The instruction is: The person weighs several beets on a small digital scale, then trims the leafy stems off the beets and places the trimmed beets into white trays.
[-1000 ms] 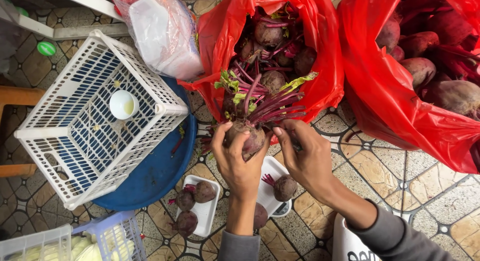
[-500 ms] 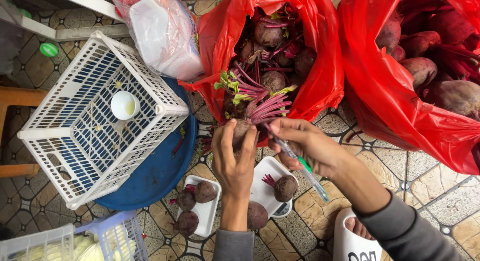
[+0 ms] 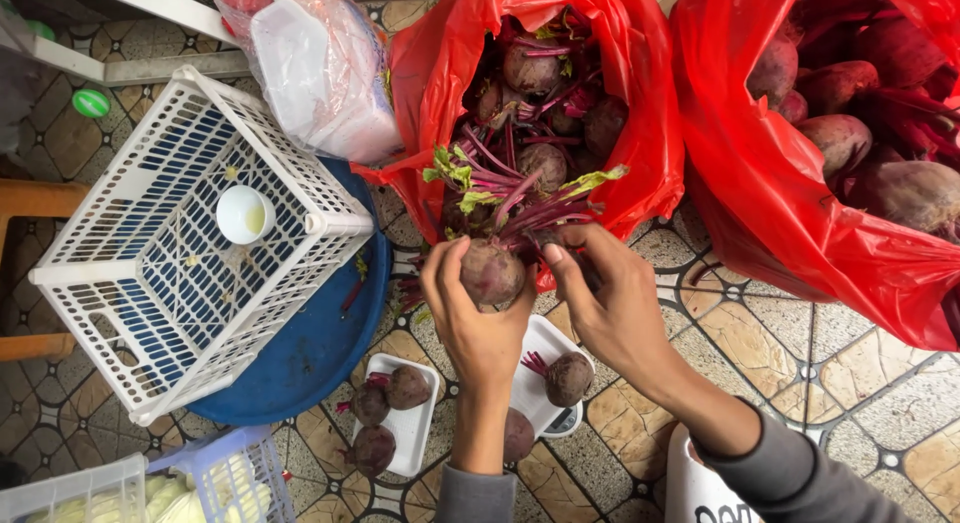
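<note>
Seen from above, the left hand (image 3: 478, 318) curls its fingers around a round beetroot (image 3: 491, 273), gripping it just in front of an open red plastic bag (image 3: 640, 133) full of beetroots. Purple stalks with green leaves (image 3: 520, 188) fan up from it. The right hand (image 3: 612, 308) closes its fingers on the stalks beside the root. Below the hands, white trays (image 3: 400, 433) on the tiled floor (image 3: 800, 383) hold trimmed beetroots. A white plastic crate (image 3: 190, 243) sits to the left on a blue lid (image 3: 320, 353).
</note>
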